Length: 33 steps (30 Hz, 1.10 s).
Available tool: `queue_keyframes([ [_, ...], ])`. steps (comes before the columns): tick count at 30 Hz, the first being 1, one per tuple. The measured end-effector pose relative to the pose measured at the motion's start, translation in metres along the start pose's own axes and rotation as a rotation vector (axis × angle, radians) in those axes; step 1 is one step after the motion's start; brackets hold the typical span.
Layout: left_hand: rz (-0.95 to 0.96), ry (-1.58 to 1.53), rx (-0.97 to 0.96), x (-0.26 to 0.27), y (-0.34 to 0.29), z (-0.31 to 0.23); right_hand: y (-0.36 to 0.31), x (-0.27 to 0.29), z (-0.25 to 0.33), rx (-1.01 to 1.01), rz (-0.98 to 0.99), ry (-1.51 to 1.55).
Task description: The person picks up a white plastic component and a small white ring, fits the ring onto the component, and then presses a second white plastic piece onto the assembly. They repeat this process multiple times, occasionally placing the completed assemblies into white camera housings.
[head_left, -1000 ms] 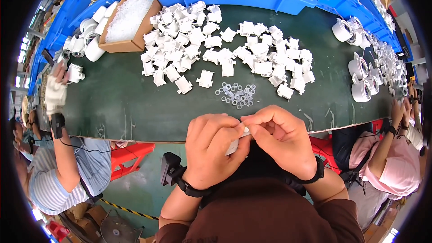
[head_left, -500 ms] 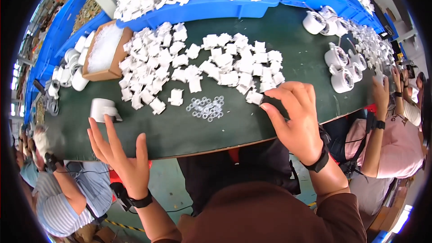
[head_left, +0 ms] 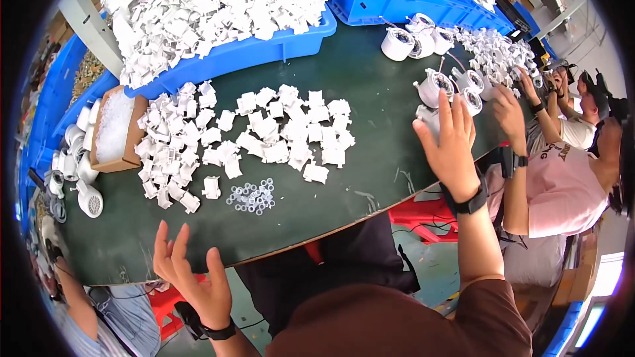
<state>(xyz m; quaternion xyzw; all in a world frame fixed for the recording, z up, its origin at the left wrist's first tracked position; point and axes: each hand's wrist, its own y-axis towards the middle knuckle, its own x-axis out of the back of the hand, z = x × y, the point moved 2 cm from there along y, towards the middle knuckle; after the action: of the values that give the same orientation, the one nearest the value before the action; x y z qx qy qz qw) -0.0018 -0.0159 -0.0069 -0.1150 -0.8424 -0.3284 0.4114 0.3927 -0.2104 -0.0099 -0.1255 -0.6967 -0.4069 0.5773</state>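
Observation:
My right hand (head_left: 450,149) reaches over the right part of the green table, fingers stretched out. Its fingertips are at a white round housing (head_left: 428,116), partly covered by the hand; whether they touch it I cannot tell. More white cylindrical housings (head_left: 434,88) with open round ends stand just beyond. Above the table's front edge at the left, my left hand (head_left: 195,274) is empty, its fingers loosely curved and apart. Small white plastic clips (head_left: 278,129) lie spread in the middle, with a little heap of clear rings (head_left: 251,197) in front of them.
A blue bin (head_left: 225,59) heaped with white parts stands at the back, another blue bin (head_left: 410,6) to its right. At left are a cardboard box (head_left: 126,152) of clear small pieces and a white part with a perforated round face (head_left: 90,199). Co-workers sit on both sides.
The view has turned rightward. My right hand has left the white clips and reached the housings at right. The white part near my left hand has slid farther left, away from it.

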Motion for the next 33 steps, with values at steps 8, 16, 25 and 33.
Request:
queue_keyframes([
  [8, 0.174, -0.248, -0.078, -0.006, -0.002, -0.036, -0.019, 0.053, 0.058, -0.033, 0.325, 0.609],
  [16, 0.494, -0.898, -0.076, -0.031, 0.002, -0.079, -0.069, 0.068, 0.163, 0.374, 0.305, 1.042],
  [25, 0.222, -0.428, -0.088, -0.027, -0.002, -0.057, -0.075, 0.054, 0.192, 0.488, 0.721, 1.360],
  [33, 0.154, -0.425, -0.123, -0.028, 0.005, -0.054, -0.044, 0.066, 0.203, -0.033, 0.894, 1.849],
])
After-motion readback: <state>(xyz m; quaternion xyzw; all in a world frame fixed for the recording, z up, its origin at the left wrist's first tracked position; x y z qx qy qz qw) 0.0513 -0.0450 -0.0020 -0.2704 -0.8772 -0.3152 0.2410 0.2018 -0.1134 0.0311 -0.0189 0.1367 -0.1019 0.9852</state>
